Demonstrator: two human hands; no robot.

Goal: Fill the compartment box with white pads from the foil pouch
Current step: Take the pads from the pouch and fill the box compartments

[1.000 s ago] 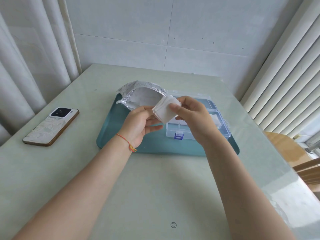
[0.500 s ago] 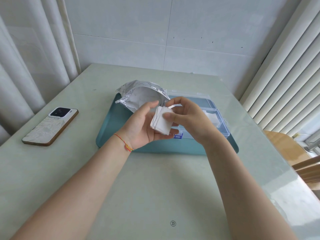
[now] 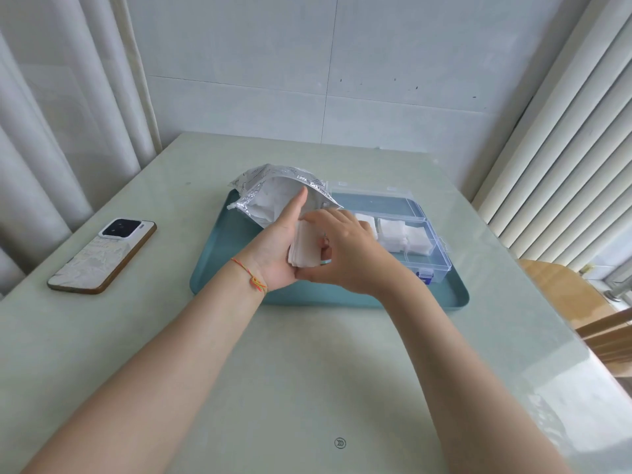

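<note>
Head view. Stack of white pads (image 3: 302,248): soft, square, thin-layered; cradled in left hand (image 3: 277,254), pinched along its right edge by right hand (image 3: 342,251). Compartment box (image 3: 427,234): clear rigid plastic, lid open, part-filled, just right of the hands, right hand nearer. Foil pouch (image 3: 273,189): crinkled, far-left on teal tray (image 3: 219,261).

We've got a pale green table (image 3: 307,371) with a glossy top. Directly on it: a teal tray (image 3: 219,265) at centre, far side, and a phone (image 3: 102,256) lying face down well to the tray's left, camera end pointing away from us.
</note>
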